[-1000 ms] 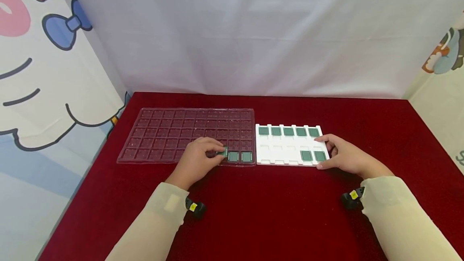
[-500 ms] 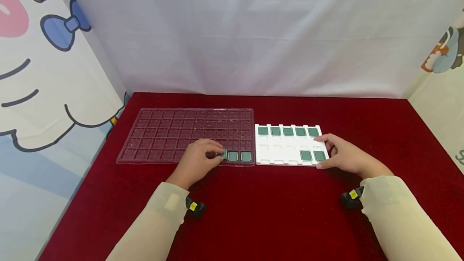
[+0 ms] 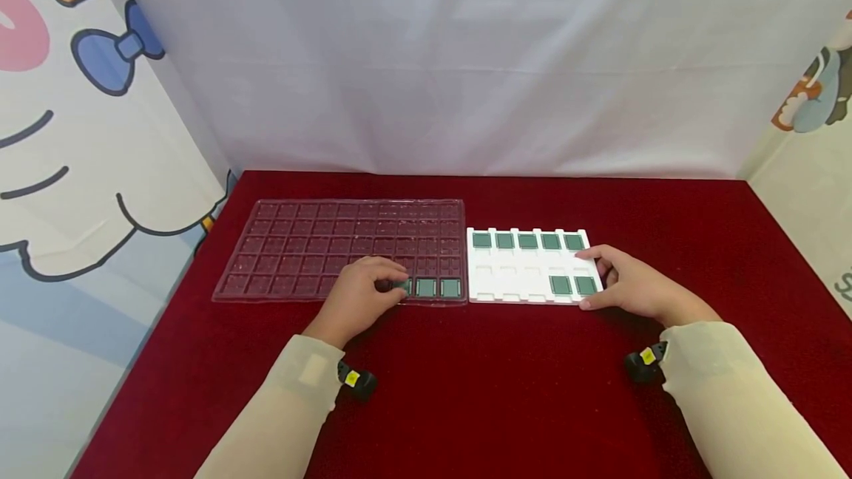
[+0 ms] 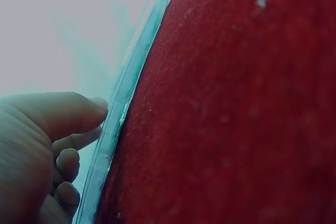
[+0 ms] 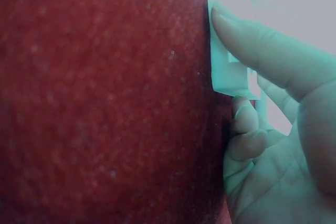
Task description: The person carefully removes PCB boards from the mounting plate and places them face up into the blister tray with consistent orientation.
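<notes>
In the head view my left hand [image 3: 364, 293] is over the front row of a clear plastic tray [image 3: 319, 248]. Its thumb and forefinger pinch a small green square chip [image 3: 405, 286], partly hidden by the fingertips. Two more green chips [image 3: 426, 287] sit in the pockets to its right. My right hand [image 3: 629, 288] grips the right end of a white tray [image 3: 509, 281], thumb at the front corner and forefinger on top. In the right wrist view the thumb lies along the tray's edge, with other fingers curled below its corner. The left wrist view does not show the chip.
Green chips [image 3: 528, 241] fill the white tray's back row, and two [image 3: 560, 284] lie at the right of its front row. The trays stand side by side on a red cloth-covered table [image 3: 506, 390]. A white curtain [image 3: 466, 58] hangs behind.
The chip at my left fingertips has come down lower and now lies about level with the chips beside it. My right hand keeps its hold on the white tray.
</notes>
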`<state>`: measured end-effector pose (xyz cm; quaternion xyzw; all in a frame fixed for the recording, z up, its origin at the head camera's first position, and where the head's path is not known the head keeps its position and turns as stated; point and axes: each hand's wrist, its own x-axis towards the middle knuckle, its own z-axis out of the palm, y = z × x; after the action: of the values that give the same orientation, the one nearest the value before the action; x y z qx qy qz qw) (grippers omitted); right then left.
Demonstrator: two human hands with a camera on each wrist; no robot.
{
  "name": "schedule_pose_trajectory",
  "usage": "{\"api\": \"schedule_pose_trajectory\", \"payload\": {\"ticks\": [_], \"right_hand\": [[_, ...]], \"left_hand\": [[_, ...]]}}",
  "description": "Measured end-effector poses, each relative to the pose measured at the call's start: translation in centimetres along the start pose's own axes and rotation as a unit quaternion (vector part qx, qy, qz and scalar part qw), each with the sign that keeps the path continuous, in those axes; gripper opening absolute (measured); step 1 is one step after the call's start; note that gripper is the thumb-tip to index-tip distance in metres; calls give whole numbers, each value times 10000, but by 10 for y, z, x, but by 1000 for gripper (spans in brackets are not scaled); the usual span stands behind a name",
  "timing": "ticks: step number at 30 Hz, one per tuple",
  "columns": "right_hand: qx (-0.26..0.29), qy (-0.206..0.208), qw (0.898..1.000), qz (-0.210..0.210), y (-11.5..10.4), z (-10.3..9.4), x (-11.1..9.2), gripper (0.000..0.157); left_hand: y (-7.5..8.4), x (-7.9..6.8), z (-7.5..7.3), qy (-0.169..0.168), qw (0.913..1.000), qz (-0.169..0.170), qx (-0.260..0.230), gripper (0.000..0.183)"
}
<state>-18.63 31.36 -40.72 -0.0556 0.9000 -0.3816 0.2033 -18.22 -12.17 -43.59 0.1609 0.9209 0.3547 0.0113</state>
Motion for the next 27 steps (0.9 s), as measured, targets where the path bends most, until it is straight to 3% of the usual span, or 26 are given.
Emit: {"api": "schedule_pose_trajectory", "payload": {"ticks": [18, 27], "right_hand": [[28, -2, 10000, -40, 0, 0, 0, 85], [39, -10, 10000, -18, 1, 0, 0, 86]], "left_hand": [[12, 1, -3, 35, 9999, 134, -29, 26], [26, 5, 7, -64, 9995, 263, -184, 24]]}}
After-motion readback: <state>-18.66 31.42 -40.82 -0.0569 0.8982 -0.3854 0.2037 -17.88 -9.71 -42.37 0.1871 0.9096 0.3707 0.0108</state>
